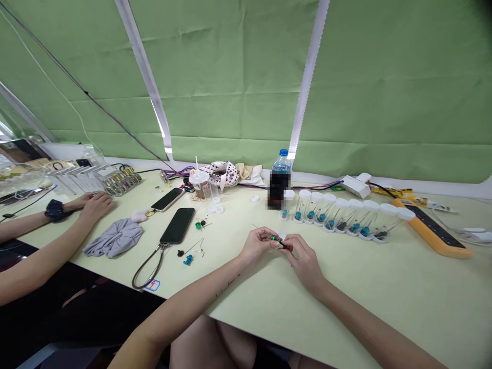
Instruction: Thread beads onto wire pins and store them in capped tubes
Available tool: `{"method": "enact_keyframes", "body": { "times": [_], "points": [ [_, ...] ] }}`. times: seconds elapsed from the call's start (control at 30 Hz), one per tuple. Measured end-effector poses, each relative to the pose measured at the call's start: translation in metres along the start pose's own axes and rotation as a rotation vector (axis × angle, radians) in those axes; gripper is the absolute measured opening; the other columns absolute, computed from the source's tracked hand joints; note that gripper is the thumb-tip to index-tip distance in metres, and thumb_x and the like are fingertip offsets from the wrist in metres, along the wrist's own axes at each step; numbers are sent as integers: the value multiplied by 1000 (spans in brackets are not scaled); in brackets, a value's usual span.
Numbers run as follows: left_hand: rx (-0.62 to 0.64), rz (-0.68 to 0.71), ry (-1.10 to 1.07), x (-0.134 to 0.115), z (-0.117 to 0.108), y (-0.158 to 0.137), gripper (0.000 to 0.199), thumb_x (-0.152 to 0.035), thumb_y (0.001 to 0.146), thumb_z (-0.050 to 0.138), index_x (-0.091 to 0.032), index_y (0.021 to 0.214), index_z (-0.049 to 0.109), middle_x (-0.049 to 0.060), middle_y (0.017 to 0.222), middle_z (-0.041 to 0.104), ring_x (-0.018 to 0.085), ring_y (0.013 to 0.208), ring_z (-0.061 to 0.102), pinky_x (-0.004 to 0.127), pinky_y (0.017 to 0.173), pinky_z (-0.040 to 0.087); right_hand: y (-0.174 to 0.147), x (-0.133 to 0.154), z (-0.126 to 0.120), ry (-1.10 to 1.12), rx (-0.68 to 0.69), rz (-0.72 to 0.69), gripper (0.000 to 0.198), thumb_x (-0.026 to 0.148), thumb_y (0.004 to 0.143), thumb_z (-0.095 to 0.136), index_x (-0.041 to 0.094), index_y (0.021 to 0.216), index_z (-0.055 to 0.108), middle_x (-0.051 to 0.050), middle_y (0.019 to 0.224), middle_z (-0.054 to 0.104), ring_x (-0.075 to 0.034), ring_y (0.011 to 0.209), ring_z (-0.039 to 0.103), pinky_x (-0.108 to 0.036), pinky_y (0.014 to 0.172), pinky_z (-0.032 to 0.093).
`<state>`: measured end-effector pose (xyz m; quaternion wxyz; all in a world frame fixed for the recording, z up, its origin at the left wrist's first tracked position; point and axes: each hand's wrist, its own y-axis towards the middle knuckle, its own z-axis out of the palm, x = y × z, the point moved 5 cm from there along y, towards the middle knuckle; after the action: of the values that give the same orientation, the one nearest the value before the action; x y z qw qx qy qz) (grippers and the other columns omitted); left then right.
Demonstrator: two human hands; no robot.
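My left hand (257, 246) and my right hand (305, 259) meet over the table, fingertips almost touching. Pinched in my left fingers is a small green part (273, 238). A small black piece (283, 245) sits between the fingertips of my right hand, close against the green part; whether the two are joined I cannot tell. To the left lie loose pieces: a blue part (188, 260), a black knob-like piece (180, 253), thin bent metal wires (198, 250) and another green part (198, 225). Beyond my right hand stands a row of clear tubes with white caps (338, 215), holding blue or dark parts and wires.
A phone (177, 225) with a strap, a second phone (168, 199) and a grey cloth (114, 238) lie leftward. Another person's hands (96, 205) rest at far left. Behind stand a drink cup (200, 185) and a bottle (282, 164); an orange power strip (442, 241) lies right.
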<state>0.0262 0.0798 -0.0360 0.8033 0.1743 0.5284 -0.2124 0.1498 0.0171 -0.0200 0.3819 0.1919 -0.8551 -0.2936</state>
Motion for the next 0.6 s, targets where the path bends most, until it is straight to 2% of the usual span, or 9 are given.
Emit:
{"method": "enact_keyframes", "body": {
  "times": [0.6],
  "points": [
    [0,62,80,-1,0,1,33,-23,53,81,-11,79,65,6,77,67,15,70,62,30,71,48,-1,-1,-4,31,-57,-2,6,24,89,50,22,89,55,-6,88,55,-19,81,57,-31,67,48]
  ]
}}
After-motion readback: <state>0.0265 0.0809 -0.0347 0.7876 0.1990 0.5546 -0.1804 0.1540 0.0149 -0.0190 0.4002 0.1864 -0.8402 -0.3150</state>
